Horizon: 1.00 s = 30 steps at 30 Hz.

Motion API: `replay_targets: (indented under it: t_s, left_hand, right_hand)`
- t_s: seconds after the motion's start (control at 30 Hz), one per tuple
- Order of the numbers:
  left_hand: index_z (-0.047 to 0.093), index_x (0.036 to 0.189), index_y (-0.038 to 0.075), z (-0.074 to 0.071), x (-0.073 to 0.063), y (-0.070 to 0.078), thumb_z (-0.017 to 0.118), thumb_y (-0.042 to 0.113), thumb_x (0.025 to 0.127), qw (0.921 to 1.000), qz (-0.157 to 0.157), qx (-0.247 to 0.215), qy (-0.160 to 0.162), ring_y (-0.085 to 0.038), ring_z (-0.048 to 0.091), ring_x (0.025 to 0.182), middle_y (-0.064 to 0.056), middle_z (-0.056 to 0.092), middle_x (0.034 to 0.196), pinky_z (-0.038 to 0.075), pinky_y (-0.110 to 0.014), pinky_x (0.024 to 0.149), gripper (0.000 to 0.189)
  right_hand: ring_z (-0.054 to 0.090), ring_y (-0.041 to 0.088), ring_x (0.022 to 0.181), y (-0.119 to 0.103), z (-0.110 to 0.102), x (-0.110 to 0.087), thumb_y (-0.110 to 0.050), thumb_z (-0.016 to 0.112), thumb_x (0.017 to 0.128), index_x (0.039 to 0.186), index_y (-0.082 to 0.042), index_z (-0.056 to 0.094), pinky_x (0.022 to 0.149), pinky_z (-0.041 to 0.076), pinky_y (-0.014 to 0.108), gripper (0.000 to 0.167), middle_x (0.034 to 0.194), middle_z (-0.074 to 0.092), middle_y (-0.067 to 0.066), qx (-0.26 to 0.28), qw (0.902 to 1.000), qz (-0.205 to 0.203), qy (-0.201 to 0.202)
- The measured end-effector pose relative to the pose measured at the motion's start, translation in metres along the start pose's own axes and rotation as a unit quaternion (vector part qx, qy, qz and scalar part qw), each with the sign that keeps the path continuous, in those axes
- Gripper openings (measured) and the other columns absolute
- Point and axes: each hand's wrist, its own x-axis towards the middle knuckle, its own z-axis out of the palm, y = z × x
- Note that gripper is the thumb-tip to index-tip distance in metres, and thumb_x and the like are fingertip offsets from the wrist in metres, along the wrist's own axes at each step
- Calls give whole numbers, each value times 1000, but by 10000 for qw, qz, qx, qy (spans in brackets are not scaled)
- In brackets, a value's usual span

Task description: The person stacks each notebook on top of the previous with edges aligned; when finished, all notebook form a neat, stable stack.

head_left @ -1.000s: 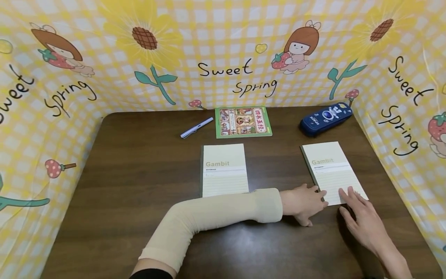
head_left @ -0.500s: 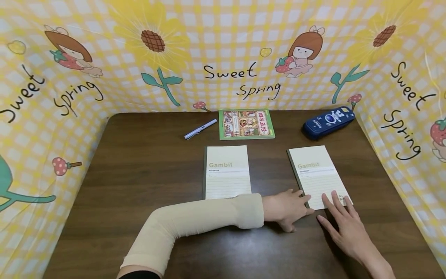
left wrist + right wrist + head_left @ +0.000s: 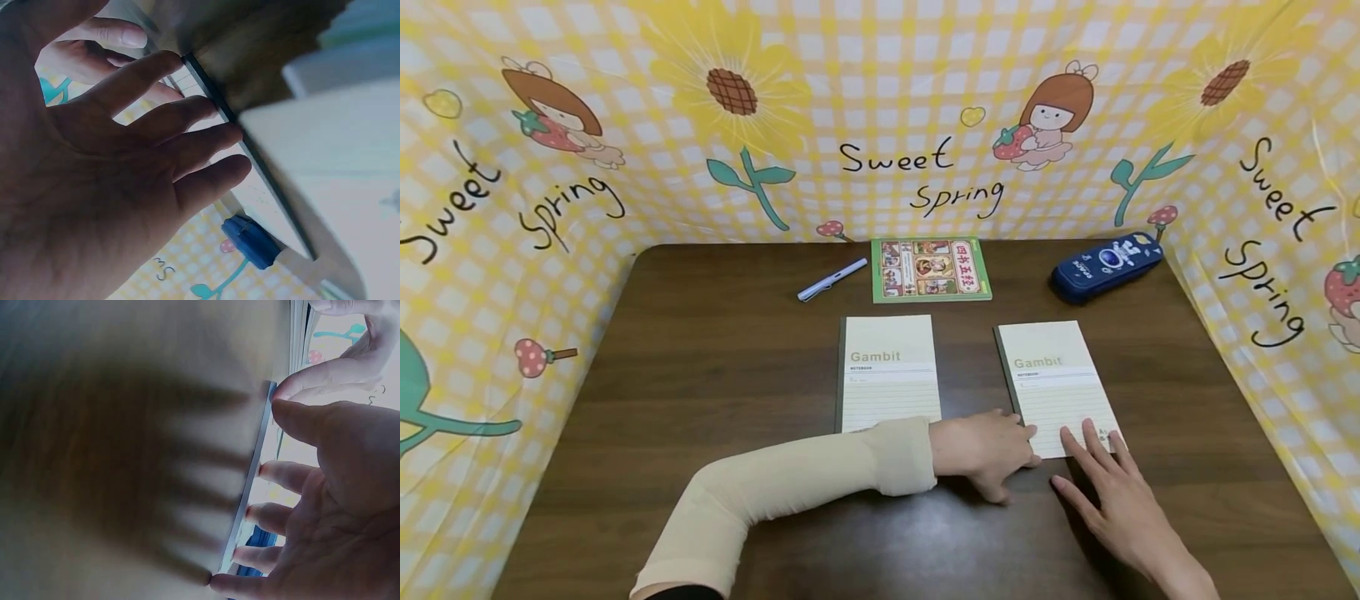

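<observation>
Two cream Gambit notebooks lie on the table in the head view. The fingertips of my left hand point(image 3: 988, 454) touch the dark spine of the right-hand notebook point(image 3: 1052, 367) near its lower left corner. Spread fingers of my right hand point(image 3: 1112, 500) rest on that notebook's lower right part. Left of it, the other notebook point(image 3: 887, 358) has its lower end hidden behind the left sleeve. In the left wrist view, the left fingers lie extended against the dark spine point(image 3: 269, 175). The right wrist view has the right hand point(image 3: 350, 481) spread along the notebook's bottom edge point(image 3: 247, 487).
Along the back of the brown table point(image 3: 715, 350) lie a lavender pen point(image 3: 832, 279), a green-bordered picture book point(image 3: 931, 269) and a dark blue pencil case point(image 3: 1105, 267). A yellow checked cloth point(image 3: 895, 83) stands behind the table and at both sides.
Both hands have moved left together with the right-hand notebook, narrowing the gap between the two notebooks. The head view has also shifted slightly.
</observation>
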Motion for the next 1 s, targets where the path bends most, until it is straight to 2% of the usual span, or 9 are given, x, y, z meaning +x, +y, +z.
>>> replay_targets:
  t_s: [0.17,0.33,0.47,0.53,0.6,0.67,0.73,0.9,1.0]
  left_hand:
    - [45,158,34,4,-2,-6,61,60,99,9989,111,-451,78,-23,36,157,0,34,171,37,-38,127,67]
    - [45,159,23,8,2,-14,57,56,103,9913,387,-1119,582,-15,48,149,-2,45,164,41,-29,122,66]
    - [47,157,14,11,5,-21,58,49,105,9705,476,-2062,1160,-13,48,148,-1,53,159,38,-27,124,64]
    - [46,158,14,10,6,-24,58,48,105,9568,325,-2528,1397,-15,43,152,-3,50,161,35,-29,126,64]
    - [43,160,16,8,7,-25,57,49,105,9403,6,-3015,1581,-18,37,156,-5,44,166,33,-33,128,66]
    - [41,161,17,6,9,-26,57,51,105,9175,-383,-3556,1737,-20,36,157,-6,41,167,34,-35,128,68]
    - [40,161,18,3,10,-26,57,54,103,8853,-830,-4190,1838,-21,38,156,-6,41,167,37,-36,126,70]
    - [36,163,19,0,12,-32,64,54,100,7796,-1840,-5645,1993,-24,40,154,-4,41,167,39,-42,124,77]
    - [27,165,16,0,14,-35,67,49,99,7126,-1985,-6409,2051,-29,45,151,-12,38,168,45,-45,119,84]
  right_hand:
    - [21,58,154,-3,-2,2,-47,64,102,158,-12,46,121,25,70,68,165,30,32,-80,10000,17,37]
    - [39,60,143,-4,-8,7,-42,69,101,149,-8,57,109,39,74,60,158,44,31,-368,9988,-163,262]
    - [56,56,131,0,-22,15,-36,70,101,142,-6,63,98,49,73,52,148,58,28,-354,9980,-266,444]
    - [61,53,125,4,-31,23,-34,69,102,141,-4,63,94,51,72,50,142,62,28,-191,9981,-295,504]
    - [63,53,122,10,-41,31,-31,68,103,141,-1,62,93,52,70,49,138,64,30,0,9976,-325,606]
    - [63,53,120,15,-47,39,-29,67,103,141,2,61,93,51,70,50,137,63,32,147,9966,-299,757]
    - [65,53,115,20,-51,46,-27,68,103,141,4,59,91,53,69,51,136,63,34,271,9951,-249,913]
    - [70,52,109,25,-52,59,-30,65,105,146,8,53,85,58,63,57,136,62,36,667,9937,185,881]
    - [69,52,113,27,-53,63,-34,62,106,148,9,49,86,58,63,62,136,61,38,773,9935,466,696]
